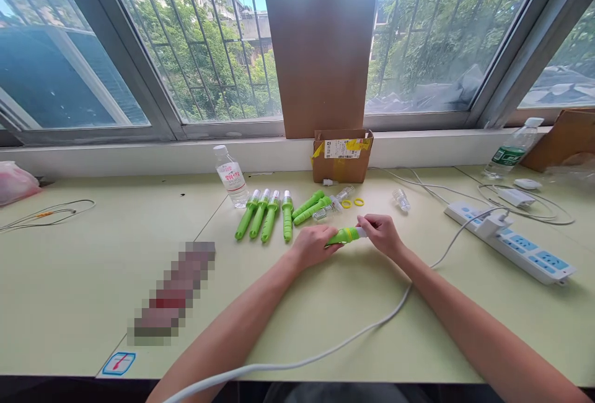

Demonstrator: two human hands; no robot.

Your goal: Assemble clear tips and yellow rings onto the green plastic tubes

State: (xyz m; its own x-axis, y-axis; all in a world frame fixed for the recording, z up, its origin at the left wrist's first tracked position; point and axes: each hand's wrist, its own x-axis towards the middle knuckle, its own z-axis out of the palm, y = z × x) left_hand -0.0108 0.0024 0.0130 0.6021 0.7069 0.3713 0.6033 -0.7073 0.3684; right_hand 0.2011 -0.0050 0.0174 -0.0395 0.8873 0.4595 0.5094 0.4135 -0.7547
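Observation:
My left hand is wrapped round a green plastic tube with a ridged neck, held level just above the table. At the tube's right end sits a small whitish end piece, pinched by the fingers of my right hand. Beyond my hands lie two loose green handles, several clear plastic pieces and two yellow rings. To the left, several similar green tubes with clear tops lie side by side.
Behind stand a small cardboard box and a water bottle. A clear cup-like piece lies right of the rings. A power strip is at the right, and a white cable crosses in front. A blurred dark object lies left.

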